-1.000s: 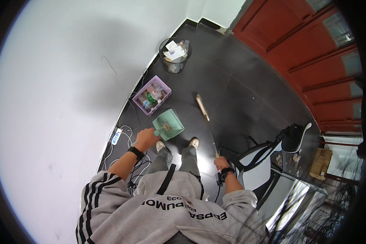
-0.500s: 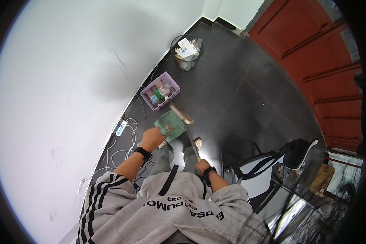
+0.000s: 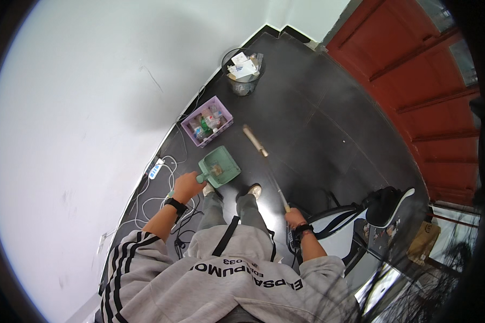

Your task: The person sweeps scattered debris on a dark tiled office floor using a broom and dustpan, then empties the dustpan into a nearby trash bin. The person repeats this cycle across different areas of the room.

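Note:
My left hand [image 3: 187,187] is closed around the handle of a green dustpan [image 3: 230,168], which is at the floor in front of my feet. A small pale brown scrap [image 3: 216,170] lies inside the pan. On the other side, my right hand [image 3: 294,217] grips the end of a broom [image 3: 276,188] with a long thin grey handle. Its narrow pale head [image 3: 255,141] is apart from the dustpan, to the right of it and farther out, somewhat smeared by motion.
Beyond the dustpan stands a purple crate [image 3: 200,141] of plastic bottles, then a black mesh wastebasket [image 3: 243,88] holding papers. White cables and a power strip [image 3: 157,169] run along the left wall. A chair [image 3: 328,226] is at my right; a red door [image 3: 393,70] is farther off.
The broom has swung right, away from the dustpan's edge, as my right hand moved right. My left hand and the dustpan have shifted slightly left in view.

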A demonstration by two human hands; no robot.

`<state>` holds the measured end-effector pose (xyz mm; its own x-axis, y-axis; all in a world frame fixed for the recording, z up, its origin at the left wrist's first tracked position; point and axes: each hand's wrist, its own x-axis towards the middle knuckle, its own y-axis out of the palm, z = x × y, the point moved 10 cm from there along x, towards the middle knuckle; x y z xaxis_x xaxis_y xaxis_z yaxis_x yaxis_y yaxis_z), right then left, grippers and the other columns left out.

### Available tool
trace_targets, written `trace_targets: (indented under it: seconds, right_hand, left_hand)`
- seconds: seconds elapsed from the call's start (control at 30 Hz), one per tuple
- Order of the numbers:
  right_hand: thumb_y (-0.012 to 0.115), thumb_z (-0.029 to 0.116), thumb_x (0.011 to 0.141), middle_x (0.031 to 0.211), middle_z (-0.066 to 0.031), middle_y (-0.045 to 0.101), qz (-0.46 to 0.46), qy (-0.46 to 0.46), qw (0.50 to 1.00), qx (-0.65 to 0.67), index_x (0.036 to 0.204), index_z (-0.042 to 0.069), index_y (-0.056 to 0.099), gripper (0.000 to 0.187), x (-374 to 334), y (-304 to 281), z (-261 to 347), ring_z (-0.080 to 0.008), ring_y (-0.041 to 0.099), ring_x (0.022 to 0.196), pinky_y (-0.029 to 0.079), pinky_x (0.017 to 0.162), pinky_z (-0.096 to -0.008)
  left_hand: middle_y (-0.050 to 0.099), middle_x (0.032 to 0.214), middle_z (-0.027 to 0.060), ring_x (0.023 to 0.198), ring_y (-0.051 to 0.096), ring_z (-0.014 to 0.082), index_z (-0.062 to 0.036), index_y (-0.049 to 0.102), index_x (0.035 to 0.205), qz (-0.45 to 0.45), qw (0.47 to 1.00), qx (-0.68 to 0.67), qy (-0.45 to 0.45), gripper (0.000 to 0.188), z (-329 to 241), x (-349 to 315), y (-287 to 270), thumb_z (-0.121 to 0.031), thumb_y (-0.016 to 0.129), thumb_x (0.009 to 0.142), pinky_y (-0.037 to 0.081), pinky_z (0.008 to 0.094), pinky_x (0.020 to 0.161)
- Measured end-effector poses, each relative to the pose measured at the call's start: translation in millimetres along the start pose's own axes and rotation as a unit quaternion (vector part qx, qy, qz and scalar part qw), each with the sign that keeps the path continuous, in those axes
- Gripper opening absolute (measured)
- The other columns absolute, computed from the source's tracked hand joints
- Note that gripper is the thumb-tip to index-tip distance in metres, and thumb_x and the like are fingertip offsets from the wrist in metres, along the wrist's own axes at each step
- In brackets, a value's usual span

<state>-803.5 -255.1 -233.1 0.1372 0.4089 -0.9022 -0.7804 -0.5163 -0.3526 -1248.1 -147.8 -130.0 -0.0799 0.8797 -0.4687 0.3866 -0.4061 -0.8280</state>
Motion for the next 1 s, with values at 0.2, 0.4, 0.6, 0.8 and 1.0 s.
trace_targets:
  seconds: [0.2, 0.4, 0.6, 0.8, 1.0]
  right_hand:
    - [0.045, 0.009, 0.072, 0.063, -0.0159, 0.059, -0.047, 0.034, 0.998, 0.017, 0.083, -0.009, 0.060, 0.026, 48.0, -28.1, -22.9, -0.0258, 0.059, 0.053, 0.041, 0.046, -0.0372]
    - [0.047, 0.010, 0.072, 0.066, -0.0177, 0.061, -0.058, 0.058, 0.995, 0.059, 0.086, -0.011, 0.060, 0.029, 56.9, -2.8, -68.4, -0.0279, 0.059, 0.054, 0.042, 0.048, -0.0379]
    - [0.047, 0.008, 0.073, 0.055, -0.0090, 0.050, 0.027, 0.051, 0.994, 0.096, 0.075, -0.005, 0.055, 0.016, 33.2, 111.8, -78.0, -0.0220, 0.048, 0.043, 0.035, 0.040, -0.0381]
    - [0.054, 0.013, 0.071, 0.054, -0.0113, 0.054, 0.125, -0.152, 0.968, -0.156, 0.072, -0.004, 0.060, 0.018, 1.7, 221.3, -15.3, -0.0218, 0.051, 0.043, 0.038, 0.038, -0.0365]
    - [0.056, 0.010, 0.071, 0.055, -0.0059, 0.048, 0.133, 0.024, 0.991, 0.008, 0.080, 0.000, 0.054, 0.013, -48.5, 221.9, -17.3, -0.0167, 0.042, 0.040, 0.030, 0.035, -0.0328]
  left_hand:
    - [0.064, 0.076, 0.0178, 0.075, 0.061, 0.0380, -0.0073, 0.060, 0.080, 0.029, 0.998, -0.006, -0.055, 0.035, 32.0, -43.7, 13.7, -0.042, 0.063, 0.074, 0.049, 0.0478, 0.066]
    - [0.063, 0.075, 0.0178, 0.075, 0.061, 0.0379, -0.0080, 0.061, 0.081, 0.006, 0.999, -0.001, -0.041, 0.034, 44.5, -59.1, 11.1, -0.041, 0.063, 0.074, 0.048, 0.0483, 0.066]
    - [0.064, 0.075, 0.0177, 0.074, 0.061, 0.0385, -0.0056, 0.062, 0.079, 0.023, 1.000, 0.000, -0.002, 0.037, 53.6, -58.8, 24.3, -0.043, 0.060, 0.076, 0.049, 0.0476, 0.065]
    - [0.064, 0.078, 0.0192, 0.073, 0.062, 0.0378, -0.0027, 0.063, 0.081, 0.017, 0.999, -0.042, 0.023, 0.038, 55.4, -67.7, 29.2, -0.040, 0.060, 0.076, 0.050, 0.0465, 0.066]
    - [0.065, 0.081, 0.0178, 0.075, 0.063, 0.0371, -0.0031, 0.063, 0.084, 0.001, 0.998, -0.067, 0.023, 0.036, 73.0, -77.5, 24.8, -0.038, 0.062, 0.074, 0.051, 0.0458, 0.068]
